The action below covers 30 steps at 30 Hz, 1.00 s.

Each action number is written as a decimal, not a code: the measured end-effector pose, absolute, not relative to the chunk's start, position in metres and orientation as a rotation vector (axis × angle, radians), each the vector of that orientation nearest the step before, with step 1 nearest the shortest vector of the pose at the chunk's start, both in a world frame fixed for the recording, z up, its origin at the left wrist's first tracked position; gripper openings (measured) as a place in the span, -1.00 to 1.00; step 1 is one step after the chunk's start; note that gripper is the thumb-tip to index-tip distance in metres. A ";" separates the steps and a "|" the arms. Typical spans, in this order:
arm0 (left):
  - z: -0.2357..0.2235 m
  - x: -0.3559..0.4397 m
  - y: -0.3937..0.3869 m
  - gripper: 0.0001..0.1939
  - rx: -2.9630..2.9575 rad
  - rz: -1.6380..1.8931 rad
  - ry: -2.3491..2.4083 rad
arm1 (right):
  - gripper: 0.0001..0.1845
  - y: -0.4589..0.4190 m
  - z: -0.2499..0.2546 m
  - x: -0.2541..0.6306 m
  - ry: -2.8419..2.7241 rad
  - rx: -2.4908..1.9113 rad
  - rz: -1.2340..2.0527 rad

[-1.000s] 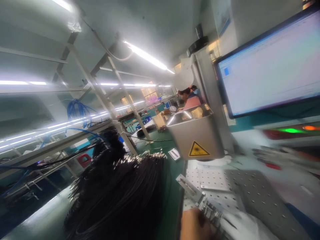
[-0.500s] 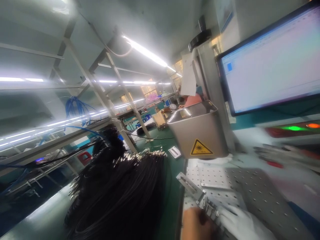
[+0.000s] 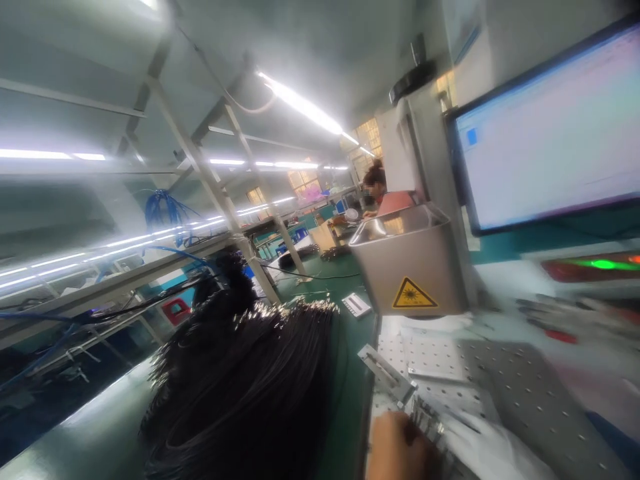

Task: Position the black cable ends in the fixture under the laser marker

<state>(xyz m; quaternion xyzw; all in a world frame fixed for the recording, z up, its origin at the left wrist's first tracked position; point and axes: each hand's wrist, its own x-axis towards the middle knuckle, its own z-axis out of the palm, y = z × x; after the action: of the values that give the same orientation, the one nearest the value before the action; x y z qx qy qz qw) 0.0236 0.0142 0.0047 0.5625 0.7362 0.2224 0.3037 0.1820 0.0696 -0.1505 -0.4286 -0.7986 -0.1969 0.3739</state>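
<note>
At the bottom of the head view, my left hand (image 3: 395,445) is bare and blurred, its fingers curled against the near end of a metal fixture (image 3: 387,373). What lies inside those fingers is hidden. My right hand (image 3: 483,443), in a white glove, is on the fixture's right side; its fingers are smeared, and their grip cannot be made out. The fixture has a slotted flat plate and small metal blocks, and lies slanted over a perforated metal plate (image 3: 435,350). Above stands a grey machine head (image 3: 400,267) with a yellow warning triangle.
A large bundle of black cables (image 3: 250,393) with shiny ends covers the green bench (image 3: 350,373) to the left. A small white slotted piece (image 3: 357,305) lies behind it. At right are a monitor (image 3: 555,133) and a lit control panel (image 3: 595,267). Another person (image 3: 395,200) sits beyond the machine.
The whole view has shifted slightly, so things appear a little farther right. More of the person behind the machine shows. Both hands remain at the fixture.
</note>
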 end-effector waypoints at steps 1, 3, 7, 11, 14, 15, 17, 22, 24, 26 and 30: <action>0.006 0.018 0.016 -0.85 1.445 0.644 1.883 | -0.44 0.071 -0.151 0.181 -2.028 -1.050 -0.528; 0.008 0.009 0.019 -0.83 1.330 0.726 1.728 | -0.41 0.072 -0.147 0.178 -2.012 -0.998 -0.519; 0.009 -0.004 0.021 -0.75 1.098 0.843 1.496 | -0.49 0.067 -0.131 0.175 -1.956 -0.987 -0.435; 0.003 -0.004 0.023 -0.70 0.979 0.905 1.486 | -0.53 0.064 -0.125 0.177 -1.931 -0.996 -0.403; -0.005 0.004 0.028 -0.72 1.052 0.896 1.629 | -0.55 0.064 -0.119 0.179 -1.997 -1.000 -0.449; -0.007 0.007 0.029 -0.73 1.083 0.897 1.694 | -0.55 0.063 -0.114 0.180 -2.035 -0.983 -0.476; -0.008 0.014 0.029 -0.75 1.150 0.893 1.794 | -0.58 0.059 -0.101 0.182 -2.019 -0.942 -0.510; 0.010 0.027 0.021 -0.86 1.358 0.799 1.953 | -0.54 0.041 -0.065 0.192 -1.978 -0.931 -0.499; 0.014 0.029 0.019 -0.89 1.425 0.742 2.023 | -0.53 0.041 -0.066 0.197 -2.041 -0.948 -0.494; 0.012 0.029 0.017 -0.92 1.512 0.707 2.032 | -0.54 0.047 -0.077 0.198 -2.047 -0.898 -0.526; 0.001 0.025 0.016 -0.88 1.676 0.728 1.991 | -0.55 0.061 -0.103 0.189 -2.136 -0.910 -0.542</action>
<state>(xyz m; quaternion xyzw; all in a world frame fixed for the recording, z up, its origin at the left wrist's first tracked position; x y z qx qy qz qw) 0.0249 0.0165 0.0008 0.6054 0.7190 0.2630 0.2176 0.1894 0.0614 -0.1032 -0.3545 -0.8324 -0.2112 0.3699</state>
